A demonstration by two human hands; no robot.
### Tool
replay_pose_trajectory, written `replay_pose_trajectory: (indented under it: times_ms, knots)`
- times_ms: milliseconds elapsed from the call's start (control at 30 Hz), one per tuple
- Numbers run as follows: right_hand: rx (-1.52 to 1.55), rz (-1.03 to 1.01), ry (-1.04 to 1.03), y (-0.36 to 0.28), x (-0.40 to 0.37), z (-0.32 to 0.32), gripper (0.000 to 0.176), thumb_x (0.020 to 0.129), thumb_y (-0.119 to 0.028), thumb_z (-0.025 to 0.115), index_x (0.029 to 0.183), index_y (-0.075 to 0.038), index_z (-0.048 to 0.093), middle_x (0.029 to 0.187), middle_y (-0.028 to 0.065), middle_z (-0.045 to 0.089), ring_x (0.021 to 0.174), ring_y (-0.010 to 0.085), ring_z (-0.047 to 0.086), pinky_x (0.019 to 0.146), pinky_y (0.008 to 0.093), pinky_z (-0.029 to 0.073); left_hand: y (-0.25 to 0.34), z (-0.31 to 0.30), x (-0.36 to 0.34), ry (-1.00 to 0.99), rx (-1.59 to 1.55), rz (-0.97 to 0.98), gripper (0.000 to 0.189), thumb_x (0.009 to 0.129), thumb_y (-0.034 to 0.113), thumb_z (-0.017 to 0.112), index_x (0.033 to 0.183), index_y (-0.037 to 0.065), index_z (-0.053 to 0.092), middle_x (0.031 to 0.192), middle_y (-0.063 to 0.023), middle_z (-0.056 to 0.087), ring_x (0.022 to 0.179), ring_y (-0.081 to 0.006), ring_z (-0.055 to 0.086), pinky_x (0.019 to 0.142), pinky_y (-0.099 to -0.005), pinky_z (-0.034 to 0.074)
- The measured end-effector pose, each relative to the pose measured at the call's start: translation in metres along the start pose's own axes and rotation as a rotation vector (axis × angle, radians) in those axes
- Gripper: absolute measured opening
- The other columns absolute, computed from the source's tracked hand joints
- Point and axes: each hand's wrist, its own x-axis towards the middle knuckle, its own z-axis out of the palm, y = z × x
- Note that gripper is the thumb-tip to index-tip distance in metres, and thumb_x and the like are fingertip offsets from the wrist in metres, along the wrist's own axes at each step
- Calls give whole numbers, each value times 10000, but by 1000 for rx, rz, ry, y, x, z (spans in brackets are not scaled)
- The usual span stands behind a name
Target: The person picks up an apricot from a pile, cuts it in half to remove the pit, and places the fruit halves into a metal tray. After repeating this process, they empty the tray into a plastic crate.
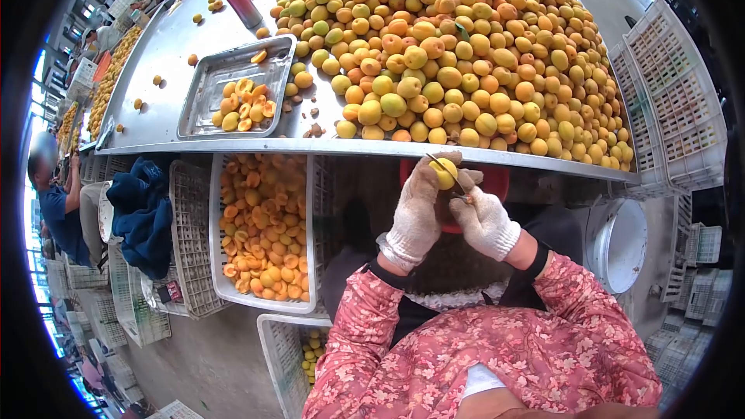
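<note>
My gloved left hand (415, 216) is closed around a yellow apricot (444, 176), just below the table's front edge. A small knife (459, 184) is in my gloved right hand (484, 221), its thin blade lying against the apricot. Its handle is mostly hidden by my fingers. Beneath both hands sits a red basin (498, 181), largely covered by them. Directly beyond, a big heap of whole apricots (466, 70) covers the right part of the metal table (163, 54). Several apricot halves (244, 105) lie in a metal tray (192, 101) on the left.
A white crate (220, 271) full of apricot halves stands left of my legs. Below it, another crate (272, 349) holds greenish fruit. A white bucket (621, 247) and stacked crates (673, 97) are to the right. A cup (241, 5) stands on the table. Other people (58, 206) sit at left.
</note>
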Motion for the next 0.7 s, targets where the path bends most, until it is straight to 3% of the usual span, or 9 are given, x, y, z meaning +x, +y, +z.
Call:
replay_pose_trajectory:
  times_ms: [100,200,300,367,400,467,600,667,700]
  knots:
    - [13,-36,-9,1,10,1,208,961,-154,560,1107,-5,551,732,152,632,659,305,654,599,356,495,-5,-4,4,-70,-235,18,596,975,488,537,1325,10,479,1115,-129,644,1080,-227,601,971,-363,479]
    - [-38,-70,-30,4,17,-3,196,959,-157,563,1084,-7,547,712,169,625,659,358,651,578,381,496,6,-4,1,98,365,221,539,986,343,591,1381,14,428,1157,-116,617,1076,-191,585,966,-330,471]
    - [-149,-82,-32,4,16,2,166,952,-157,570,1031,-13,543,707,195,620,701,413,640,576,412,499,9,-3,-3,113,284,271,514,975,286,621,1366,7,438,1143,-119,615,1077,-170,578,963,-321,469]
    - [-89,-153,55,8,18,13,159,950,-155,573,1017,-15,538,703,192,621,700,408,644,575,411,500,11,-2,-5,126,302,220,549,979,404,586,1335,3,466,1125,-144,625,1081,-205,588,976,-347,467]
    - [-89,-152,55,12,16,18,159,950,-155,573,1017,-15,538,703,192,621,700,408,644,575,411,500,8,-4,-3,112,53,115,590,971,475,553,1319,3,481,1112,-155,633,1090,-228,589,983,-360,462]
    - [-137,-178,113,13,17,27,113,960,-124,522,973,-12,534,745,135,619,617,257,612,583,340,468,5,0,-2,127,-197,6,726,938,637,454,1288,4,511,1092,-177,647,1123,-283,582,994,-391,450]
    - [-26,-12,-2,-5,18,20,114,957,-129,527,964,-15,531,744,140,618,622,275,614,588,345,469,12,-3,0,109,-152,64,667,966,572,482,1312,2,488,1109,-161,644,1120,-245,579,982,-357,454]
    - [-33,-44,-5,-3,20,20,221,929,-216,637,1005,-32,540,680,154,604,644,374,643,572,392,507,18,-2,2,257,256,304,606,992,503,494,1337,6,461,1104,-147,646,1079,-211,593,955,-321,468]
    - [-31,-50,-3,0,20,20,221,929,-216,637,1005,-32,540,680,154,604,644,374,643,572,392,507,18,-3,2,254,261,309,606,992,503,494,1337,6,461,1104,-147,646,1079,-211,593,955,-321,468]
